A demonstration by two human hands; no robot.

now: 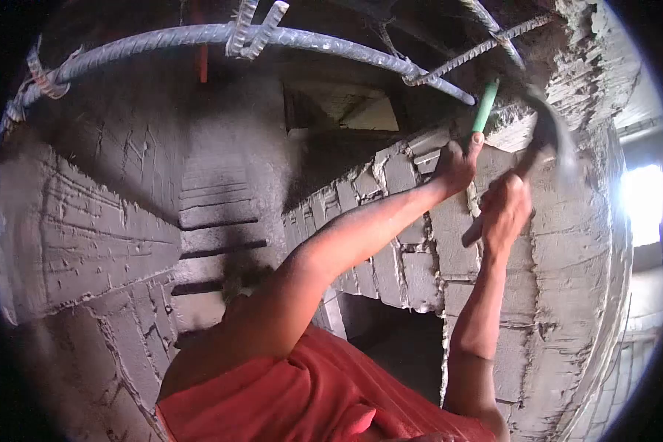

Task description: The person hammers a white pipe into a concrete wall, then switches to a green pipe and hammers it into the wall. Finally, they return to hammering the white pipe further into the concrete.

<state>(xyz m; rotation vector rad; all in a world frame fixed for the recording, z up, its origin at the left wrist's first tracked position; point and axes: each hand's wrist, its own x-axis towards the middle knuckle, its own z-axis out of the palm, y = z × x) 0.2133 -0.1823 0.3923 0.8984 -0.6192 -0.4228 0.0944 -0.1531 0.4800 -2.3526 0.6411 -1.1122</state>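
My left hand (457,166) is closed round the lower end of a slim green rod (485,107), the thumb lying along it. The rod's upper end points at the rough concrete (572,60) beside the end of a thick rebar (309,40). My right hand (507,206) grips a hammer by its handle, whose butt (473,233) sticks out below the fist. Blurred by motion, the curved hammer head (546,132) is just right of the green rod. Both hands are raised in front of a block wall (486,295).
Thinner rebar (486,50) crosses overhead at the upper right. Below on the left, a stairway (217,197) descends between block walls (110,228). A dark opening (394,331) shows in the wall near my body. Bright window light (643,205) comes from the right.
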